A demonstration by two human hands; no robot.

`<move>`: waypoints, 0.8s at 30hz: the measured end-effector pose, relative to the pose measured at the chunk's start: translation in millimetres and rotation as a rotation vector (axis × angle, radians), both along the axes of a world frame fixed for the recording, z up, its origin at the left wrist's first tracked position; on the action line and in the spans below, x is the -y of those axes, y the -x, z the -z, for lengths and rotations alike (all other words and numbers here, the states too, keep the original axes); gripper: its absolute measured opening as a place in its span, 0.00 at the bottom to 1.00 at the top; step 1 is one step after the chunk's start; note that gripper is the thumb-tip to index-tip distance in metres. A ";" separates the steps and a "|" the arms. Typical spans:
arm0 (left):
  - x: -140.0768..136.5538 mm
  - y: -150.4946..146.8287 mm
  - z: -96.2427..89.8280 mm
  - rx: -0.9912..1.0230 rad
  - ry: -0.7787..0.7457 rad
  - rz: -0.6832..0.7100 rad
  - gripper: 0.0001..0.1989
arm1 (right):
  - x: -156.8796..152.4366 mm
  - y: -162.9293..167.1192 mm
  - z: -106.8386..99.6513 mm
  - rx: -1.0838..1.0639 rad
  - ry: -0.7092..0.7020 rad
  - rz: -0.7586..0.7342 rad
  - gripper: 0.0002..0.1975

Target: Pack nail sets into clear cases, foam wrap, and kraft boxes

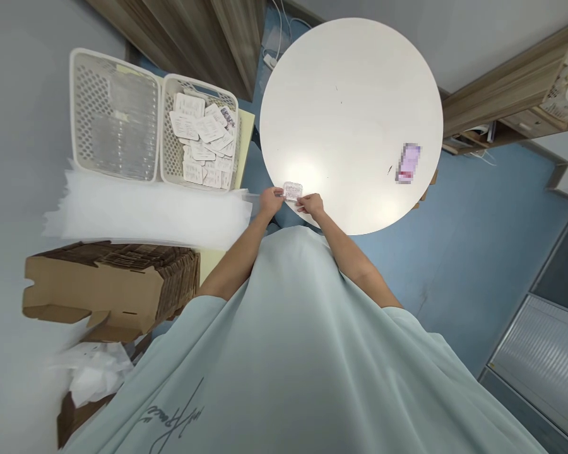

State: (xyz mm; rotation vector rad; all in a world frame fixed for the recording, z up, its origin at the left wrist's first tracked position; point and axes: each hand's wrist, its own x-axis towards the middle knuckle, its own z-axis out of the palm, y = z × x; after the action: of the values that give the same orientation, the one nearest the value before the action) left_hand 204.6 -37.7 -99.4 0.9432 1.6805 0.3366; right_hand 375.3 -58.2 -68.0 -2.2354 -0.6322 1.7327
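Case [293, 191]: clear plastic — likely light, slippery; best held by edges.
Left hand [271, 200]: pinching left edge.
Right hand [312, 205]: pinching lower-right corner.

Round white table [341, 69]; pixelated lilac object [409, 162] near right edge; dark specks [390, 169].

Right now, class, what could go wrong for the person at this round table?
The small clear pack, between the left hand and right hand, is by the near edge of the round table; a slip might send it to the floor. The left forearm looks close enough to the white sheets to disturb them. Cards heaped loosely could spill if bumped.
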 end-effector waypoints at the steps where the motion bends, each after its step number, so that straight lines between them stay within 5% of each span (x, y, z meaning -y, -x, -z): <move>1: 0.1 -0.9 0.9 -0.004 0.002 0.012 0.16 | 0.5 -0.1 0.4 0.005 0.002 0.004 0.16; 12: 17.7 4.7 -18.3 0.181 -0.042 -0.064 0.23 | 4.9 -11.7 -2.8 -0.037 -0.051 -0.057 0.13; 19: 71.0 60.1 -55.1 0.243 -0.079 -0.209 0.21 | 19.7 -22.1 -28.5 -0.051 -0.146 -0.223 0.06; 24: 109.5 109.0 -63.9 0.001 -0.190 -0.268 0.20 | 17.8 1.9 -46.1 -0.048 -0.208 -0.429 0.08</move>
State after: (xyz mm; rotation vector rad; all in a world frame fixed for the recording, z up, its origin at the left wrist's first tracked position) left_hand 95.5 -147.1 -35.5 0.8538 1.8003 0.6861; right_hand 373.3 -76.0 -22.0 -2.0125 -1.2925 1.7936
